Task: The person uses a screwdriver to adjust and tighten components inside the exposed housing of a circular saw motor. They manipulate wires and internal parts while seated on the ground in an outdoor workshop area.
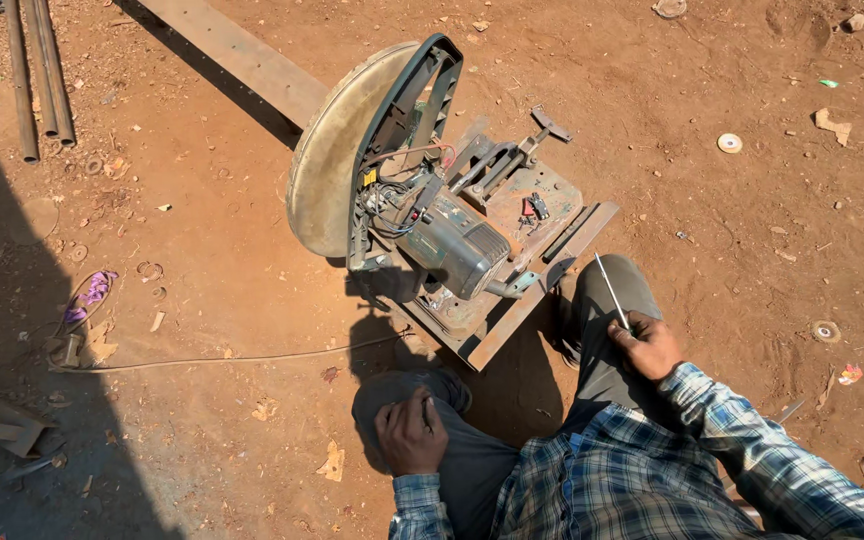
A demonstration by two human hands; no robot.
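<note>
The right hand [647, 345] rests on the right knee, its fingers clamped together around the lower end of a thin, straight metal rod [612, 291] that slants up and away from the knuckles, bright and smooth against the grey trouser cloth. The left hand [410, 432] lies on the left knee with its fingers curled loosely; a small dark object seems to sit between them, but it is too small to tell what it is. Both sleeves are soft blue-and-white plaid. Just ahead of the knees stands a chop saw [442, 215]: a large round abrasive disc [327, 165], dusty tan and matte, half enclosed by a dark green curved guard, with a ribbed grey cylindrical motor housing beside it and loose wires near the hinge. Its flat base plate [542, 215] is rusty orange and carries a vise screw with a T-shaped handle. A long flat steel bar [242, 55], rusted brown, runs from behind the disc toward the upper left. The ground [732, 230] is dry, reddish, granular dirt littered with scraps. A thin cable [222, 359] trails leftward across the dirt, and 3 round rusty pipes [37, 80] lie side by side at the upper left.
</note>
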